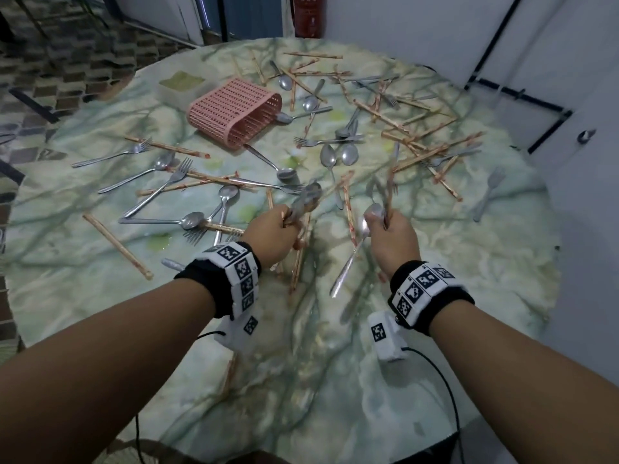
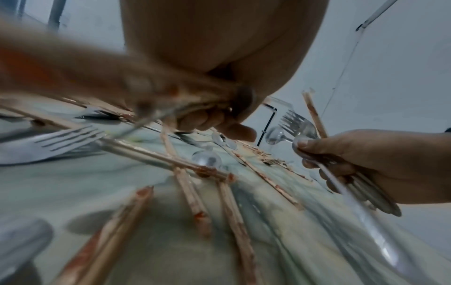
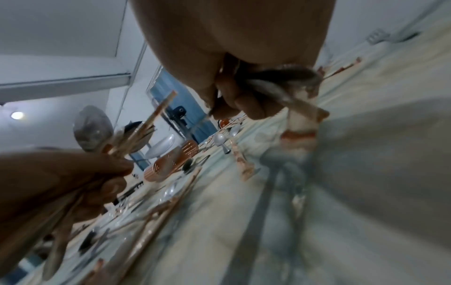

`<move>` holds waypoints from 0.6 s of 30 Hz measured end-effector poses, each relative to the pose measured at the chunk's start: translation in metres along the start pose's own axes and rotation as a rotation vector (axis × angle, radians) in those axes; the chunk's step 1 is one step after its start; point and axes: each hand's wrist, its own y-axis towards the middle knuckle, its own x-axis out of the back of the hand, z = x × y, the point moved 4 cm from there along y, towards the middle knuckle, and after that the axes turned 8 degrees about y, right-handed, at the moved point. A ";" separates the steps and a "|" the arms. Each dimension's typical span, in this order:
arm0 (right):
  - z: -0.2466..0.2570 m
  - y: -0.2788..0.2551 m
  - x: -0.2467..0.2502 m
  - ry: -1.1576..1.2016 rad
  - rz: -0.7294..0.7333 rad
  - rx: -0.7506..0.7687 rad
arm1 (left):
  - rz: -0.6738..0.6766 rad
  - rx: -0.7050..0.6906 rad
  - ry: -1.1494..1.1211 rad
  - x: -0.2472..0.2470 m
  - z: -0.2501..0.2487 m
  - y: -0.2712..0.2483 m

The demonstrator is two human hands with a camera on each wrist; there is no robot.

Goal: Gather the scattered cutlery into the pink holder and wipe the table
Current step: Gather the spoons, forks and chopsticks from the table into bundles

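Note:
The pink holder (image 1: 236, 112) lies on its side at the back of the round marble table (image 1: 335, 363); it also shows far off in the right wrist view as the holder (image 3: 171, 164). Several spoons, forks and stained chopsticks lie scattered around it. My left hand (image 1: 274, 232) grips a bunch of cutlery (image 1: 304, 202) with spoons and chopsticks, raised above the table's middle. My right hand (image 1: 392, 236) grips a second bunch (image 1: 382, 199) of a spoon, forks and a chopstick; in the left wrist view that right hand (image 2: 361, 164) holds the bunch (image 2: 305, 131) upright.
A pale lidded box (image 1: 182, 85) stands behind the holder. A white plastic fork (image 1: 489, 192) lies near the right edge. A red fire extinguisher (image 1: 306, 15) and white panels stand beyond the table. Cables trail from both wrist bands.

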 end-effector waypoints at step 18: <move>-0.006 0.026 -0.029 -0.293 0.200 -0.148 | -0.009 0.139 0.253 -0.029 -0.007 0.003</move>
